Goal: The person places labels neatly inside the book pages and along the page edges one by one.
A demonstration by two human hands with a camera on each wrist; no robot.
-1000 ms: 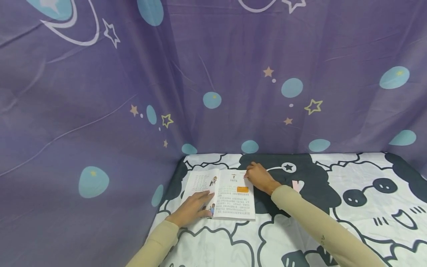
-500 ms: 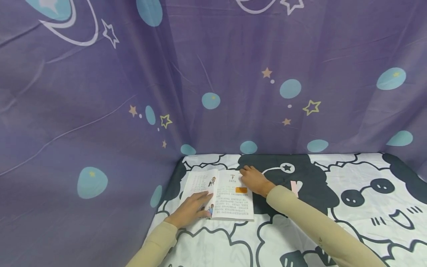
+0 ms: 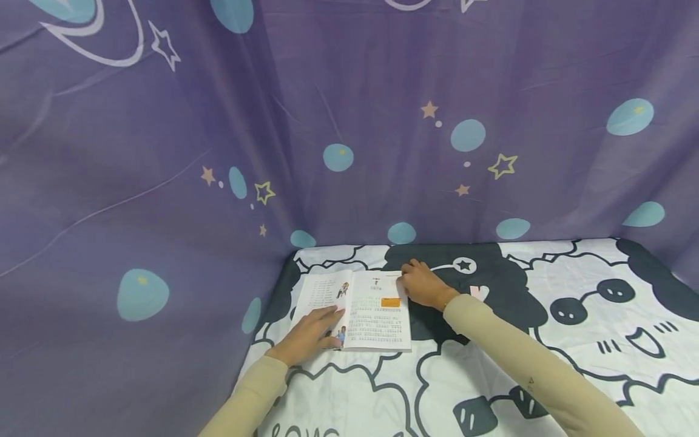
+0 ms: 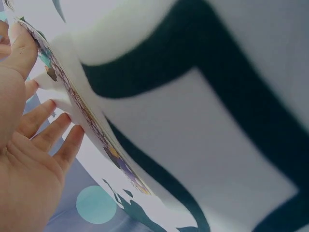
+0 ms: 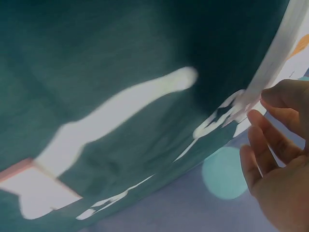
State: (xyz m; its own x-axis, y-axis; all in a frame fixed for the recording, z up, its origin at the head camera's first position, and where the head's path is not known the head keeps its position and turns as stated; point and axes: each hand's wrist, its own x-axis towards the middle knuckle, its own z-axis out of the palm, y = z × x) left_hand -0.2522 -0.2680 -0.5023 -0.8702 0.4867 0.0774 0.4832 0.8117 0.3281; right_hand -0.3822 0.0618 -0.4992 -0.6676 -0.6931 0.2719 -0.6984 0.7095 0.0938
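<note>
An open book (image 3: 377, 331) with printed text, small pictures and an orange block on its right page lies on the patterned cloth in the head view. My left hand (image 3: 307, 335) rests on the lower part of the left page, its fingers spread and mostly straight. In the left wrist view, the fingers (image 4: 67, 140) and thumb of that hand lie over the book's coloured lower edge (image 4: 89, 113). At the upper right corner of the book, my right hand (image 3: 427, 285) pinches the page edge. The right wrist view shows its thumb and forefinger at the book's pale edge (image 5: 277, 53), the other fingers curled loosely.
White cloth (image 3: 349, 400) with black cartoon outlines spreads under the book and to the right. Behind it and at the left hangs a purple curtain (image 3: 371, 79) with stars and teal spots.
My right hand has drawn back slightly rightward, from over the upper right page to its outer edge. The left hand stays on the left page. The head view has shifted a little.
</note>
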